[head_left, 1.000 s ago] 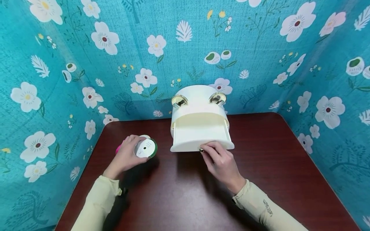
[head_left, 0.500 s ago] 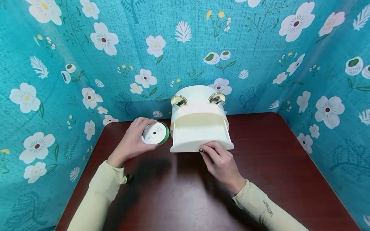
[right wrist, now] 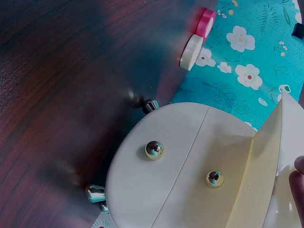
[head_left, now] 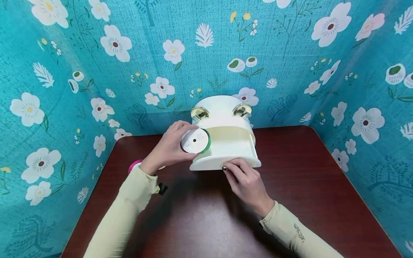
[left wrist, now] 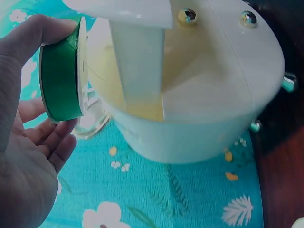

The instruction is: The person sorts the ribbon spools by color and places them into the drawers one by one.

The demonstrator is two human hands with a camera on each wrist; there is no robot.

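In the head view my left hand (head_left: 169, 148) grips a spool of green ribbon (head_left: 195, 141) by its rim, thumb and fingers on opposite sides. The left wrist view shows the green ribbon (left wrist: 61, 80) edge-on, beside the pulled-out drawer. Held over the left part of the drawer (head_left: 226, 163), the spool turns its white label side to the head camera. My right hand (head_left: 248, 182) pinches the small metal knob (head_left: 224, 167) on the drawer front. The drawer belongs to a rounded cream-white cabinet (head_left: 221, 104). Only my right fingertips (right wrist: 298, 187) show in the right wrist view.
A pink ribbon spool (right wrist: 205, 23) and a white ribbon spool (right wrist: 191, 52) sit on the dark red-brown table (head_left: 290, 161), left of the cabinet. Two shiny gold round pieces (head_left: 200, 113) stand out from the cabinet's upper part. Blue floral cloth (head_left: 138, 53) surrounds the table's back and sides.
My left hand has lifted the green ribbon spool from the left of the table and carried it right to the drawer. My right hand has stayed on the knob.
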